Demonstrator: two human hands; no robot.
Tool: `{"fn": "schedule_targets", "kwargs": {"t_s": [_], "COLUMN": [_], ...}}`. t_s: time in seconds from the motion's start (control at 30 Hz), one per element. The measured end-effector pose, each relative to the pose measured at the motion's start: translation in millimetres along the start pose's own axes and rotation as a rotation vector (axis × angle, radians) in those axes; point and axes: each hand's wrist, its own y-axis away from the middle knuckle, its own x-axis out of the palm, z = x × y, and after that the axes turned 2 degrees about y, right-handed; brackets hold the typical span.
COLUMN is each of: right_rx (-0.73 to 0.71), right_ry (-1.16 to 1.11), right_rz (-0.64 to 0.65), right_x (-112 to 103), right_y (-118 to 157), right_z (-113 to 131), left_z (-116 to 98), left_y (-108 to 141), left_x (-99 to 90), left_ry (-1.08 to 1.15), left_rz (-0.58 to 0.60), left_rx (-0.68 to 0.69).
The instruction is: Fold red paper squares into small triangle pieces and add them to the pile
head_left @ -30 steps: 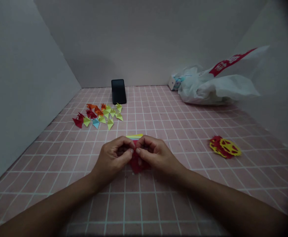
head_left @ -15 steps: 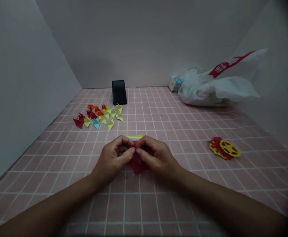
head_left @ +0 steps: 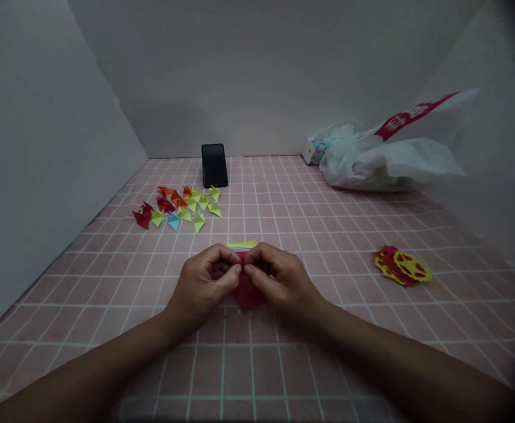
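Note:
My left hand (head_left: 207,276) and my right hand (head_left: 281,276) meet at mid-table, thumbs and forefingers pinched close together. Between the fingertips is red paper, mostly hidden by the fingers. More red paper (head_left: 248,294) shows just below, between the hands; I cannot tell whether it is the pinched piece or a sheet lying on the table. Behind the fingers the edges of a stack of coloured paper (head_left: 243,244) stick out, yellow on top. To the far left several small folded paper cranes (head_left: 180,208) in red, orange, yellow and blue stand in a group.
A black phone (head_left: 214,165) leans upright at the back. At the back right lies a white plastic bag (head_left: 372,164) beside a small box (head_left: 311,151). Red and yellow cut-out paper shapes (head_left: 403,266) lie on the right of the pink tiled-pattern tabletop (head_left: 337,235). Pale walls enclose the table.
The whole view has shifted very slightly. Both hands keep their pinch on the red paper in nearly the same place.

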Motion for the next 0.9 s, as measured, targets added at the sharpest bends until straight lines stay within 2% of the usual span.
{"fn": "schedule_targets", "kwargs": {"t_s": [0.13, 0.3, 0.43, 0.5, 0.67, 0.8, 0.9], "right_rx": [0.006, 0.095, 0.195, 0.224, 0.145, 0.012, -0.065], "right_ry": [-0.033, -0.263, -0.429, -0.454, -0.277, -0.015, 0.047], "right_rz": [0.007, -0.015, 0.090, 0.104, 0.036, -0.036, -0.050], "right_x": [-0.7, 0.4, 1.3, 1.3, 0.3, -0.8, -0.9], "right_y": [0.6, -0.1, -1.5, -1.7, -0.9, -0.4, -0.2], "right_z": [0.5, -2.4, -7.2, -7.8, -3.3, -1.6, -2.9], "left_z": [0.5, -0.1, 0.1, 0.5, 0.4, 1.3, 3.0], "left_y": [0.4, 0.8, 0.1, -0.6, -2.2, -2.3, -2.2], "left_x": [0.2, 0.2, -1.2, -2.4, -4.9, -3.7, -2.6], "left_ry": [0.055, 0.218, 0.269, 0.281, 0.320, 0.379, 0.381], "left_rz": [-0.003, 0.007, 0.032, 0.038, 0.078, 0.113, 0.113], "left_rx": [-0.019, -0.069, -0.070, -0.070, -0.113, -0.169, -0.212]}}
